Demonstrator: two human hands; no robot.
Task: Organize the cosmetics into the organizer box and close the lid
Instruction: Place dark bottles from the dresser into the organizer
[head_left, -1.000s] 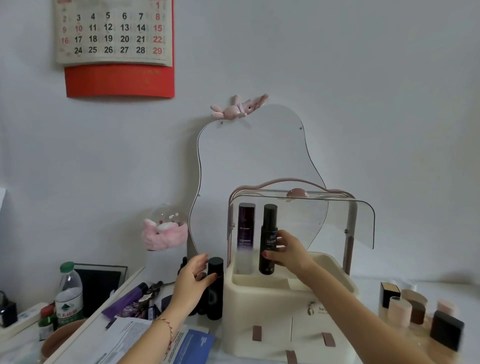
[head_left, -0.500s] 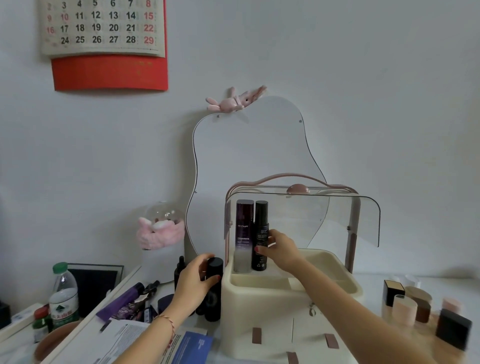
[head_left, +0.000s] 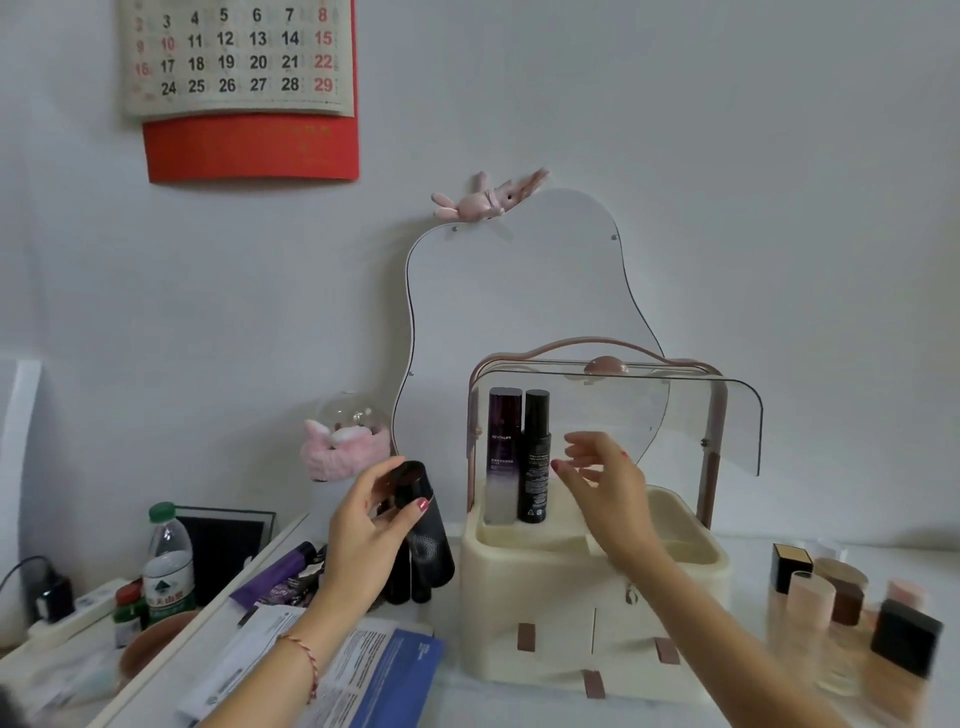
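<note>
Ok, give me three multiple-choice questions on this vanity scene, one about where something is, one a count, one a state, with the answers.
1. Where is the tall purple bottle?
A. standing in the cream plastic organizer box
B. lying on the papers
C. in the right hand

2. How many bottles stand in the box's top compartment?
A. none
B. two
C. four

3. What state is the box's clear curved lid in?
A. shut
B. taken off
C. raised open

Answers:
1. A, since it stands upright at the box's back left, beside the slim black spray bottle.
2. B, since only the purple and black bottles are there.
3. C, since the lid is swung up above the compartment. The right hand is open beside the bottles, while the left hand grips a black cylindrical bottle.
</note>
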